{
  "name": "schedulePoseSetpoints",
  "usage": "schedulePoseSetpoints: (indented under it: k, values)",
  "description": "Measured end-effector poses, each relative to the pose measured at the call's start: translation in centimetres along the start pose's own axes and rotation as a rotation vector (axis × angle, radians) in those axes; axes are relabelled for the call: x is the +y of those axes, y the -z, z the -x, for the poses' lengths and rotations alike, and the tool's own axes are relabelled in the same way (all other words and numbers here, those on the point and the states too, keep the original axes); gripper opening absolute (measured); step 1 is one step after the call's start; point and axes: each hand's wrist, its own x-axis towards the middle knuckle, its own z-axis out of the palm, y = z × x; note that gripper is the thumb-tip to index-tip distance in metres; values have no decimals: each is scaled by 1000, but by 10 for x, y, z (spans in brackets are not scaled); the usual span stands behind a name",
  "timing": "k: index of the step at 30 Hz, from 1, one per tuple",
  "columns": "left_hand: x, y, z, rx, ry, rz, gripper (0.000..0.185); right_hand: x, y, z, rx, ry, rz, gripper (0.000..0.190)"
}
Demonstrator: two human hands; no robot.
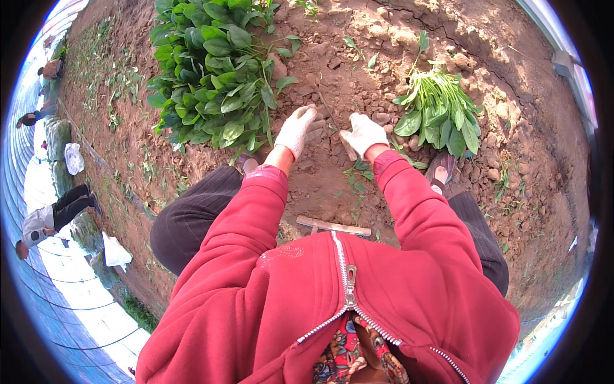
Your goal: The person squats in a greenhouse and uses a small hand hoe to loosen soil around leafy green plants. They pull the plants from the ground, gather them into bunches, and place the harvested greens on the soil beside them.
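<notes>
My left hand [297, 127], in a white knit glove with a brownish palm, is beside the large stand of leafy green spinach-like plants [216, 81]. Its fingers are loosely bent, and I see nothing in them. My right hand [364, 133], gloved the same way, is closed around the wooden handle [348, 148] of a hand tool. A thin, dark, curved strip [328, 108] between the hands looks like the tool's blade. Right of my right hand, a bundle of cut greens [441, 113] lies on the soil, stems pointing away from me and leaves towards me.
Cloddy brown soil [316, 177] with loose leaves spreads around my feet. A wooden stool edge [333, 225] shows below me. To the left stand a person [48, 221], white bags [115, 250] and heaps of greens [86, 233] beside the curved plastic greenhouse wall [72, 307].
</notes>
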Motion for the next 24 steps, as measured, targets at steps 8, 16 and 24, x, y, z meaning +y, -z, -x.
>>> schedulePoseSetpoints:
  k: [8, 16, 24]
  values:
    - [33, 36, -57, 336, -446, -1082, 38, -12, -59, -7, -82, -113, -101, 38]
    - [100, 48, -144, 617, -683, -1793, 42, 30, -61, 9, 165, 64, -206, 31]
    - [119, 38, -194, 695, -163, -1993, 54, 28, -69, 9, 328, 102, -434, 38]
